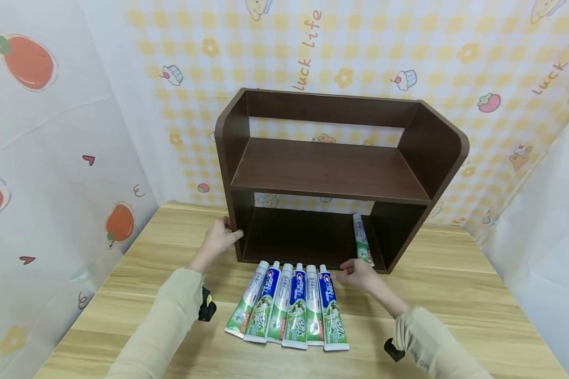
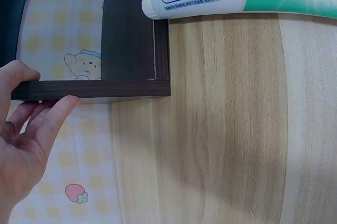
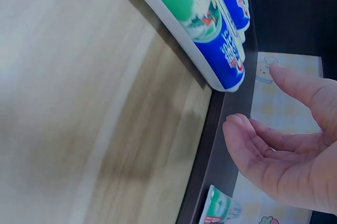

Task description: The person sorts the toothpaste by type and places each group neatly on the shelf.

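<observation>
My left hand (image 1: 218,238) grips the left side panel of a dark brown two-tier shelf (image 1: 329,171); in the left wrist view the thumb and fingers lie on opposite faces of the panel. Near the front edge of the lower tier, my right hand (image 1: 359,273) has loosely bent fingers, with nothing between them in the right wrist view. Beside it lies a blue and green toothpaste tube (image 1: 332,310), the rightmost of several tubes fanned out before the shelf. One white and green toothpaste tube (image 1: 362,239) lies at the right of the lower tier, cap toward the back.
The fanned row alternates white-green tubes (image 1: 280,308) and blue-green ones, caps toward the shelf. Everything stands on a wood-grain table (image 1: 455,300). A patterned wall covering (image 1: 341,47) rises right behind the shelf, and another white printed sheet (image 1: 66,131) hangs at the left.
</observation>
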`<state>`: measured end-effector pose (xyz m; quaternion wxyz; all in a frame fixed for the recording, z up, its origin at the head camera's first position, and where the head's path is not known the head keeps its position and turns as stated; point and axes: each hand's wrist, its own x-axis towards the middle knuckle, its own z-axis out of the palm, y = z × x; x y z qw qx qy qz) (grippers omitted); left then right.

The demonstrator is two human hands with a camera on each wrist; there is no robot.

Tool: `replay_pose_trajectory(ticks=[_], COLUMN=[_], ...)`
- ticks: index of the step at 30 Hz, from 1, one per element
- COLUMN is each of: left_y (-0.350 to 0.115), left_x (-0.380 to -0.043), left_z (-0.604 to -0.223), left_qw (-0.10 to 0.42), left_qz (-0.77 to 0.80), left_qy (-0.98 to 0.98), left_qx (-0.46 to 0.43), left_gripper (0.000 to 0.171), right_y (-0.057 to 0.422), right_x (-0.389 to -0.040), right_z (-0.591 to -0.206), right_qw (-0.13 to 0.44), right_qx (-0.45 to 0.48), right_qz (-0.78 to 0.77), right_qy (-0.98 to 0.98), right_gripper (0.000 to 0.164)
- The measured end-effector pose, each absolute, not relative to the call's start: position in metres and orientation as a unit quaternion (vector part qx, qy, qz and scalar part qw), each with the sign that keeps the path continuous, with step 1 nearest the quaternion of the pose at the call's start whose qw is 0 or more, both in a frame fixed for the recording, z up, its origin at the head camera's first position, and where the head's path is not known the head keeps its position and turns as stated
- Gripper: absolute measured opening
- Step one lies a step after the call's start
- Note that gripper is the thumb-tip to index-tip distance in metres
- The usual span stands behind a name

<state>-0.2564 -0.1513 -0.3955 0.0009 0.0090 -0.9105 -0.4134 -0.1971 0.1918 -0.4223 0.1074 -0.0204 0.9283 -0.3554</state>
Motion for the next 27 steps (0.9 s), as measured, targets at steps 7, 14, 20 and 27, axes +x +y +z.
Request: replay_pose_trajectory(ticks=[7,14,20,27], left_y=[-0.152,-0.151,-0.152,-0.152], left_x=[-0.255,-0.256,-0.255,-0.254], left_z=[-0.395,-0.397,-0.397,-0.395], left_qw=[0.003,0.006,0.002,0.003], left_qz=[-0.422,-0.418,-0.422,-0.417], left_qy=[-0.907,-0.909,-0.907,-0.909], left_qx=[0.007,0.007,0.006,0.004], left_gripper=[0.030,0.030,0.031,0.030], right_y=[0.186,0.182,0.179,0.172], right_x=[-0.186,-0.177,-0.169,-0.162], right_z=[-0.435,-0.445,-0.448,-0.453], right_qw=[0.151,0.158,0.178,0.184], right_qx=[-0.018,-0.004,-0.014,-0.007], right_qz=[-0.361,-0.379,-0.388,-0.399], right_qy=[0.920,0.912,0.904,0.898], right_gripper=[0.049,0.049,0.051,0.052])
